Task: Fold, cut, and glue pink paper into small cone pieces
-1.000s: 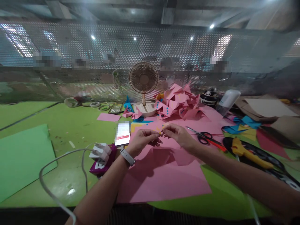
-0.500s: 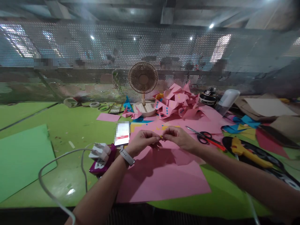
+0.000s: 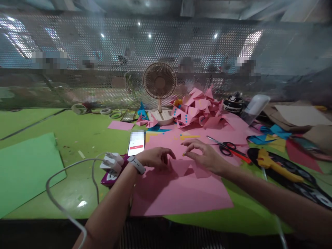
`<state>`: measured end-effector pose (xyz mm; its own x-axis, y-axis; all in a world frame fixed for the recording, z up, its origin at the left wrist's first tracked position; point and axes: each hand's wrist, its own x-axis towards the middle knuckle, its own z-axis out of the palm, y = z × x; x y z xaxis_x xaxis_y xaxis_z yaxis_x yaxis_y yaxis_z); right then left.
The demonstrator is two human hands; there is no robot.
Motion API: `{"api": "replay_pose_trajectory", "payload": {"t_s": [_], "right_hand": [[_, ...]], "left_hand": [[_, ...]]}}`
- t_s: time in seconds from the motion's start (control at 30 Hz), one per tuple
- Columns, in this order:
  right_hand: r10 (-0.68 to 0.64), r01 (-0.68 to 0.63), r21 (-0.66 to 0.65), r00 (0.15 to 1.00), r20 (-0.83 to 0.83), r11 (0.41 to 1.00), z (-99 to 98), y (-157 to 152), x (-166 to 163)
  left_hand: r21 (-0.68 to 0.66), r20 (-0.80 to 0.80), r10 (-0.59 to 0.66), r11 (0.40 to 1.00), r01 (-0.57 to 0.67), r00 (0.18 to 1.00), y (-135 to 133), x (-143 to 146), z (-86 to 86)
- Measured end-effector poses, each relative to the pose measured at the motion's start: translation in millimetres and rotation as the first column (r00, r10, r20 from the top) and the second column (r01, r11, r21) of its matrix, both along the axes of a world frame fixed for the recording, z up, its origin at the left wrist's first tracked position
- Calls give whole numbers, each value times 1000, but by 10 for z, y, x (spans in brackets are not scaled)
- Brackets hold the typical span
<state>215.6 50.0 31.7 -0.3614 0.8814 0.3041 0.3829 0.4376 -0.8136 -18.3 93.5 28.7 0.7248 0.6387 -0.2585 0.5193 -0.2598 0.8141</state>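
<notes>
My right hand point(image 3: 203, 155) pinches a tiny yellow paper piece point(image 3: 184, 154) between thumb and fingertips, just above a folded pink paper point(image 3: 180, 167). The folded paper stands partly raised on a large flat pink sheet point(image 3: 181, 197). My left hand point(image 3: 157, 158), with a pale watch at the wrist, has its fingers bent down and closed at the left edge of the folded paper; its fingertips are in shadow. Yellow strips point(image 3: 190, 137) lie on the pink paper beyond my hands.
Scissors point(image 3: 225, 148) and a yellow glue gun point(image 3: 280, 167) lie at right. A phone point(image 3: 136, 143) and white plug adapter point(image 3: 112, 162) with a looping cable are at left. Behind stand a small fan point(image 3: 159, 81) and a heap of folded pink paper shapes point(image 3: 198, 107).
My hands have come apart from their shared hold on the tiny yellow piece. The left has dropped to the folded pink paper; the right keeps the piece. The view has tilted slightly down.
</notes>
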Motion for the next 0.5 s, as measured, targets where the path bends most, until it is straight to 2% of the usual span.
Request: {"api": "replay_pose_trajectory", "payload": {"t_s": [0.1, 0.23, 0.5], "right_hand": [[-8, 7, 10, 996, 84, 1000, -101, -124, -37], [-48, 47, 8, 987, 151, 999, -209, -198, -118], [-131, 120, 71, 974, 185, 990, -221, -169, -175]], "left_hand": [[-65, 11, -28, 998, 29, 1000, 5, 75, -96], [-153, 109, -12, 988, 29, 994, -7, 142, -127], [-180, 222, -32, 981, 73, 975, -27, 168, -113]]}}
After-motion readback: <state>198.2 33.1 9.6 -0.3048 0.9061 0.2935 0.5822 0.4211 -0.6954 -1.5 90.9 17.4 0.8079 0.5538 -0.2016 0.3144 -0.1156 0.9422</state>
